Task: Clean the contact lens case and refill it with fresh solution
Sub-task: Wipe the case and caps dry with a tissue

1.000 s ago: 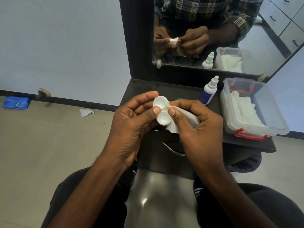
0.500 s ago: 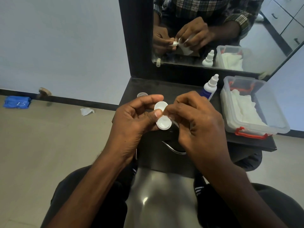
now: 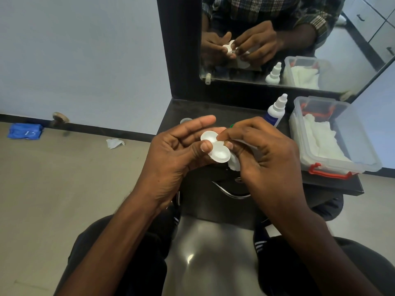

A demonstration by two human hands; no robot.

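Observation:
A white two-well contact lens case [image 3: 215, 148] with no caps on is held above the black counter [image 3: 213, 112]. My left hand [image 3: 177, 152] grips it, thumb on the bridge between the wells. My right hand [image 3: 263, 154] holds a crumpled white tissue [image 3: 234, 163] under its fingers, with its fingertips touching the case's right side. A white solution bottle [image 3: 276, 111] with a blue label stands upright at the back of the counter. A clear cap [image 3: 186, 120] lies on the counter behind my left hand, and a green cap [image 3: 232, 125] peeks out between my hands.
A clear plastic box [image 3: 361, 150] with red latches holds white tissues at the counter's right. A mirror [image 3: 288, 39] rises behind the counter. On the floor to the left lie a blue packet [image 3: 24, 130] and a scrap of tissue [image 3: 115, 143].
My right hand has shifted its fingers from the upper well to the case's right side, and the tissue now shows below the lower well. My left hand stays on the case.

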